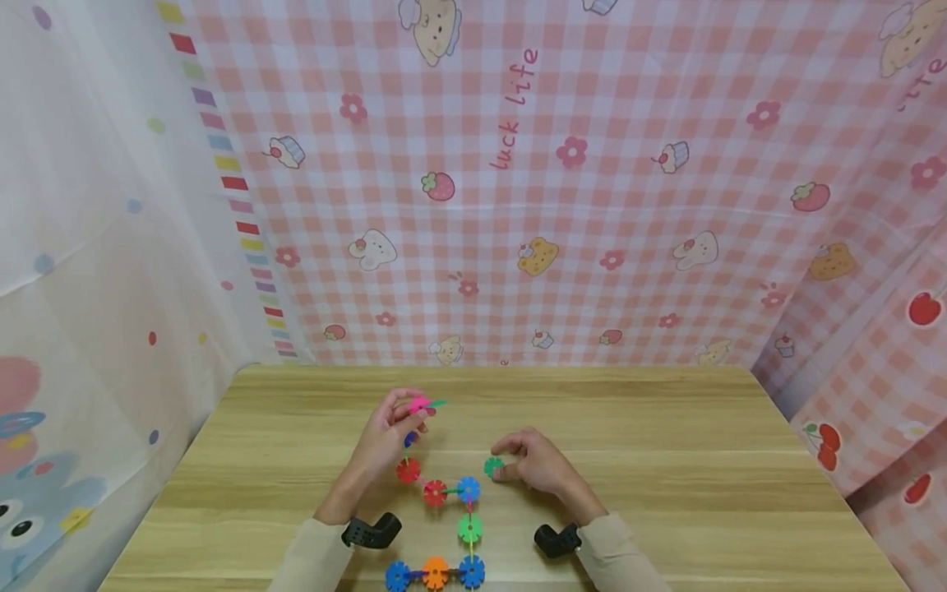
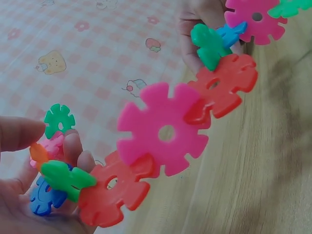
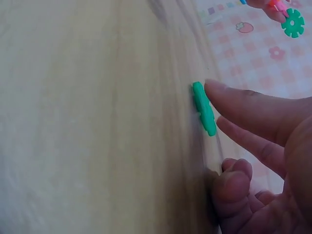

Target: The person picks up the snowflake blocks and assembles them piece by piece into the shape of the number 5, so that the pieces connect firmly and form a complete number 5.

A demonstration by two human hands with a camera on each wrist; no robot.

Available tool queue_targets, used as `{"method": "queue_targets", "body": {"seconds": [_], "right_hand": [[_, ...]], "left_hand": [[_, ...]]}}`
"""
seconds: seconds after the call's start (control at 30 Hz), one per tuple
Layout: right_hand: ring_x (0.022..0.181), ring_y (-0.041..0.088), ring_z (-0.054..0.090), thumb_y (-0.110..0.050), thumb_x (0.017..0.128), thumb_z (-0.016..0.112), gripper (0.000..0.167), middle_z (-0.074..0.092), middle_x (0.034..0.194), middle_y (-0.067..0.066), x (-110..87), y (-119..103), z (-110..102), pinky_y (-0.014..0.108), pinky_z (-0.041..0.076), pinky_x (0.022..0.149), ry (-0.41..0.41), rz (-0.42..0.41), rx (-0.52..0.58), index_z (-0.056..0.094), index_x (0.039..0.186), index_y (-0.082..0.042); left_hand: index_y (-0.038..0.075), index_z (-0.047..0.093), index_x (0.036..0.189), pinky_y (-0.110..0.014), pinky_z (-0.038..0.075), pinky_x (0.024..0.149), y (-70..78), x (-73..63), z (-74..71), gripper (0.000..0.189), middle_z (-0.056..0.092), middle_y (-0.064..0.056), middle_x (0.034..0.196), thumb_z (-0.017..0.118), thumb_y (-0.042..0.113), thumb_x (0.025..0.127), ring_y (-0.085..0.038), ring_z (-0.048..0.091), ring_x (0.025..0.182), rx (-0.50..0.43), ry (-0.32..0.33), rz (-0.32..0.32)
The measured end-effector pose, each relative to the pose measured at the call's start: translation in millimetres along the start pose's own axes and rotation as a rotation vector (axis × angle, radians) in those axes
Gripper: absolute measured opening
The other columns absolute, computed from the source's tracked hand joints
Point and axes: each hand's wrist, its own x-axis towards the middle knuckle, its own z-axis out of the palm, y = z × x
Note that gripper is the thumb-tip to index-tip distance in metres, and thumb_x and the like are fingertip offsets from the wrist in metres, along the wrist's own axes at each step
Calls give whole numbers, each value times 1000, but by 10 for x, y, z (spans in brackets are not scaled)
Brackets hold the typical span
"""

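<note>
My left hand (image 1: 390, 434) holds the far end of a chain of notched plastic discs. A pink disc (image 1: 420, 404) and a green disc (image 1: 439, 403) jut out past its fingertips. In the left wrist view, a blue disc (image 2: 48, 196) and a light green disc (image 2: 67, 180) lie against the palm, with a red disc (image 2: 114, 190) beyond them. Close to a loose green disc (image 3: 204, 109), which lies flat on the table, is my right hand (image 1: 534, 462). Its thumb and index fingertips are at the disc's edge, with no clear grip around it.
The chain bends across the wooden table (image 1: 666, 460), through a light green disc (image 1: 469, 529), to an orange disc (image 1: 436, 572) at the near edge. A checked pink cloth (image 1: 518, 205) hangs behind the table. Each wrist wears a black camera (image 1: 556, 540).
</note>
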Motion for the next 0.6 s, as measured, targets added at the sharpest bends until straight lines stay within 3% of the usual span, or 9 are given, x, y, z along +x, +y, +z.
{"method": "queue_targets", "body": {"seconds": [0.1,0.17,0.4,0.6], "right_hand": [[90,19,47,-10,74,87,26,59,97,6,15,7,22,29,40,76,26,-36,-64,76,97,-9],[90,19,48,-9,73,87,24,60,94,5,22,17,34,31,39,78,42,-55,-93,76,94,-10],[87,18,47,-7,71,87,23,56,91,6,10,4,54,32,40,78,73,-53,-117,72,88,-10],[82,17,48,-4,73,85,27,55,86,5,3,-23,68,30,40,73,81,-38,-92,64,90,-8]], "left_hand": [[9,52,125,-35,50,76,9,3,-9,25,71,-7,103,56,11,101,-32,63,90,-15,-2,-22],[8,52,126,-36,51,78,11,10,-10,26,71,-7,104,56,11,101,-30,62,89,-20,-7,-29],[7,56,131,-33,54,79,19,10,5,30,65,-10,104,54,9,101,-27,61,90,-21,-8,-33],[8,60,127,-32,55,79,51,-6,32,27,60,-6,96,56,11,100,-23,59,88,-22,19,-41]]}}
